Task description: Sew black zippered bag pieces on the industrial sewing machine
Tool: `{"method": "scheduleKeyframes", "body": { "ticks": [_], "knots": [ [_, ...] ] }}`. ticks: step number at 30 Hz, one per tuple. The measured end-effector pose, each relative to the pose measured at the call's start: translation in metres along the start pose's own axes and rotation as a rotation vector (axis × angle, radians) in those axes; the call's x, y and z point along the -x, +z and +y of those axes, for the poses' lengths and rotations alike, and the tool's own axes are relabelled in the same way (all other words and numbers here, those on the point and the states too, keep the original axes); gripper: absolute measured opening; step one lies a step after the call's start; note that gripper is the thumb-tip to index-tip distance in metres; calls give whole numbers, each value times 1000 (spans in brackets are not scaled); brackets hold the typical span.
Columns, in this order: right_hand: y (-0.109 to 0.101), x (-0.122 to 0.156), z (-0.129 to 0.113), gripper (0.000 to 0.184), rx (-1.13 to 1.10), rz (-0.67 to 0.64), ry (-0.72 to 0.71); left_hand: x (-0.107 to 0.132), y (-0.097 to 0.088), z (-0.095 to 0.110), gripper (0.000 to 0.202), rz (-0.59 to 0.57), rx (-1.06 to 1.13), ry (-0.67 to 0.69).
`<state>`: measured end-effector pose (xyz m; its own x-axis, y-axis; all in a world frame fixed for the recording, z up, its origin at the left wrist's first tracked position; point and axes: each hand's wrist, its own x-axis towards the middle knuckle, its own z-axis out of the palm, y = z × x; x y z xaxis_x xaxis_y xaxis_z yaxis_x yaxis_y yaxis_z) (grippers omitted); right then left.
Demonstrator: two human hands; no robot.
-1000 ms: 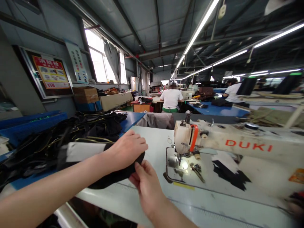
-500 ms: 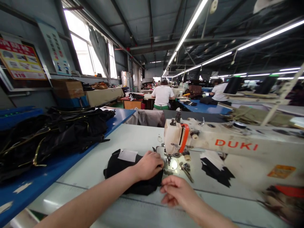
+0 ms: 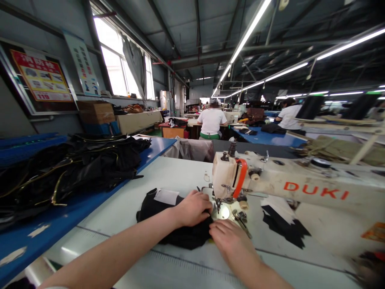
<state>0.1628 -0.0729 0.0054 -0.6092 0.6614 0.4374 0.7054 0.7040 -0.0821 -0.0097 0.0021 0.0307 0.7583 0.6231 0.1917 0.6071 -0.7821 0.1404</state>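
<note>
Cloth lay under L hand, fingers half-curled; R hand fingers, bunched, met its edge; both grips unclear. Presser ft sat just R of L fingertips: slip could've nicked them; uneven pull, skewed cloth.

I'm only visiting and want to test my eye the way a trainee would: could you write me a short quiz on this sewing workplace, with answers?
1. Pick one. What colour is the curved bar at the front of the sewing machine?
A) Blue
B) Orange
C) Green

2. True or false: the left hand is on the black cloth that has a white patch.

3. Fill in the missing word: the heap of black pieces with shiny gold strips lies on a ____ table.

Key: 1: B; 2: true; 3: blue.
</note>
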Motion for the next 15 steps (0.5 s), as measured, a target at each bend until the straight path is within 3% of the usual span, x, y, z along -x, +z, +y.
{"method": "scheduleKeyframes", "body": {
  "ticks": [4, 10, 15],
  "knots": [
    [-6, 2, 1, 18, -45, -21, 113, -7, 1, 0, 11, 36, -21, -63],
    [-2, 7, 9, 20, -48, -3, 58, -8, 7, 7, 18, 120, -56, -226],
    [-2, 7, 19, 20, -30, -28, 70, -18, 12, 5, 14, 135, -23, -261]
  ]
}}
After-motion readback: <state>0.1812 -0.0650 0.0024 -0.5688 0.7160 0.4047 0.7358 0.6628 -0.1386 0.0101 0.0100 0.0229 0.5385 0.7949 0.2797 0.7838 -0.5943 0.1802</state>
